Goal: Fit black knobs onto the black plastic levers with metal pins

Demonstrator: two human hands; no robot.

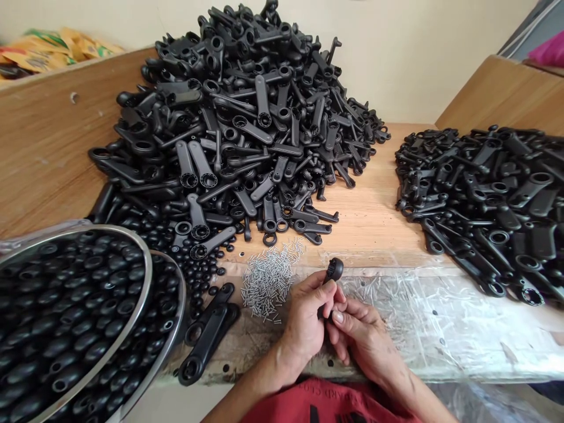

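My left hand [304, 317] and my right hand [363, 343] meet at the front of the table, holding a small black crank arm [335, 269] between them. Its round end sticks up past my left fingers, and the rest is mostly hidden by my hands. My right thumb presses near its lower part. Just left of my hands lies a heap of small silver pins [267, 282]. A large pile of black crank arms [247, 117] rises behind them, and two loose crank arms [207, 335] lie near my left wrist.
Steel basins [150, 276] full of black rounded caps [83, 311] stand at the front left, with loose caps [200, 273] spilled beside them. A second pile of crank arms [489, 211] lies to the right. Clear plastic sheeting [423, 317] covers the table front, and wooden boards [48, 141] wall the back.
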